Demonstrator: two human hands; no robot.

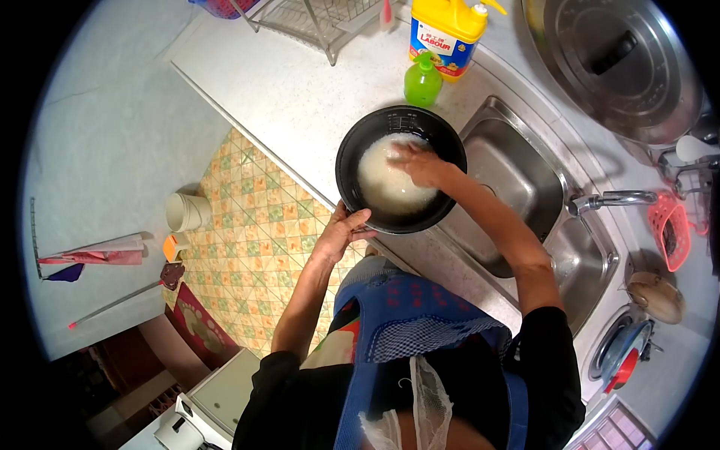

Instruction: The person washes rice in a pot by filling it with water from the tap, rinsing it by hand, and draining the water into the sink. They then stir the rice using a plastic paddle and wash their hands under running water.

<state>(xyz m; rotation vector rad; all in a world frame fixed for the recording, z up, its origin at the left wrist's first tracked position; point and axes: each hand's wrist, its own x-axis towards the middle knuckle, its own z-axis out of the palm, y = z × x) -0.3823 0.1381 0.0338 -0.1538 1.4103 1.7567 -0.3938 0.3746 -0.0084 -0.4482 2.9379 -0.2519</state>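
A round black pot (pixel 352 150) holds white rice in cloudy water (pixel 397 191), over the counter beside the sink. My left hand (pixel 341 234) grips the pot's rim at its lower left, thumb on the edge and fingers underneath. Inside the pot, my right hand (pixel 424 166) reaches over from the right, its fingertips in the rice and water. Those fingers are partly spread; whether grains are between them cannot be made out.
A double steel sink (pixel 517 169) with a faucet (pixel 615 199) lies to the right. Behind the pot stand a green pump bottle (pixel 423 81) and a yellow detergent jug (pixel 446 34). A large metal lid (pixel 652 82) is at the upper right, a dish rack (pixel 307 22) at the top.
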